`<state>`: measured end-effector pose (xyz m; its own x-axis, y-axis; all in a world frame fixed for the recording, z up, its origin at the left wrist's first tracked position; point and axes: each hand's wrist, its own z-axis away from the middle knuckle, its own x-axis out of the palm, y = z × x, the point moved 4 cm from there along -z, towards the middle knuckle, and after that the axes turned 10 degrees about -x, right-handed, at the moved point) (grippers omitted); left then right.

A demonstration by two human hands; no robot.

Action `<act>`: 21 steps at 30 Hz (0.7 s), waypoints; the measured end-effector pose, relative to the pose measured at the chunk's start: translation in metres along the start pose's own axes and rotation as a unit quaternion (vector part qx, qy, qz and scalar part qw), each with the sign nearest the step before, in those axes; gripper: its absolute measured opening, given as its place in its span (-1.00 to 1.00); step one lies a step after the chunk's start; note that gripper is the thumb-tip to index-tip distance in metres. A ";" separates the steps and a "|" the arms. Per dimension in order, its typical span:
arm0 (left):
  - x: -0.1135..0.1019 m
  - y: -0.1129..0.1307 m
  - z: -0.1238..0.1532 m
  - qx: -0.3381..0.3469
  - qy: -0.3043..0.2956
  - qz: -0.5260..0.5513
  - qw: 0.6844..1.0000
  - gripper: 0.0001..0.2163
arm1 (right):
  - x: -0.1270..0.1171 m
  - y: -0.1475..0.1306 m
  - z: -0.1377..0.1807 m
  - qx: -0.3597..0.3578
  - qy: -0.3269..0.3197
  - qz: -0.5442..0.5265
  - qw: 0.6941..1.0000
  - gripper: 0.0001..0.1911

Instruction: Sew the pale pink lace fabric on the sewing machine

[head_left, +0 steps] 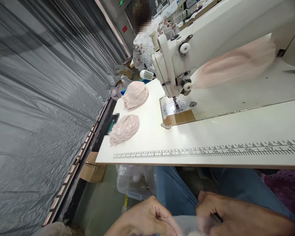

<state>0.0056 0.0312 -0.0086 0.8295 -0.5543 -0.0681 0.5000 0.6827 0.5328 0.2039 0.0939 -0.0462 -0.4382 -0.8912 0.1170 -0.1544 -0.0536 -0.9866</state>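
Two hands pinch pale sheer fabric [186, 226] in the lap.
Left hand [147, 218] and right hand [231, 214] seemingly grip it; two pink lace stacks [125, 128] wait on the white surface [211, 137].

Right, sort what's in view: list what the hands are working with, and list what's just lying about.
In hand:
- left hand and right hand, both pinching the pale sheer fabric piece over the lap

Lying about:
- two pink lace stacks on the white table
- sewing machine, untouched
- pink mesh fabric under its arm
- clear plastic bin below
- cardboard boxes on the floor
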 end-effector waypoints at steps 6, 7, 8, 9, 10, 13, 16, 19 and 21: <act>-0.010 -0.003 0.008 0.014 -0.008 -0.003 1.000 -0.49 | 0.009 0.006 -0.005 0.059 -0.028 0.071 0.995 -0.93; -0.011 -0.003 0.009 0.018 -0.014 -0.006 1.000 -0.49 | 0.010 0.007 -0.006 0.064 -0.026 0.067 0.995 -0.95; -0.012 -0.003 0.009 0.019 -0.020 -0.009 1.000 -0.49 | 0.011 0.006 -0.007 0.070 -0.026 0.067 0.995 -0.94; -0.011 -0.002 0.008 0.017 -0.024 -0.011 1.000 -0.47 | 0.012 0.006 -0.008 0.076 -0.028 0.069 0.994 -0.92; -0.011 -0.002 0.007 0.011 -0.026 -0.016 0.999 -0.44 | 0.013 0.005 -0.009 0.081 -0.030 0.073 0.994 -0.89; -0.003 0.000 -0.001 -0.012 -0.019 -0.053 0.998 -0.35 | 0.017 0.002 -0.012 0.093 -0.026 0.090 0.991 -0.85; 0.008 0.005 -0.011 -0.023 0.001 -0.051 0.998 -0.34 | 0.016 -0.003 -0.012 0.101 -0.016 0.103 0.989 -0.84; 0.013 0.007 -0.015 -0.019 0.012 -0.017 1.000 -0.44 | 0.007 -0.005 -0.004 0.110 -0.016 0.099 0.989 -0.87; 0.011 0.004 -0.014 -0.024 0.019 -0.017 0.999 -0.50 | -0.001 -0.004 0.003 0.119 -0.017 0.082 0.989 -0.89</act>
<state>0.0203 0.0338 -0.0192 0.8199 -0.5602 -0.1184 0.5391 0.6857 0.4890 0.2072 0.0934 -0.0427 -0.4101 -0.9108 -0.0477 0.1322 -0.0077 -0.9912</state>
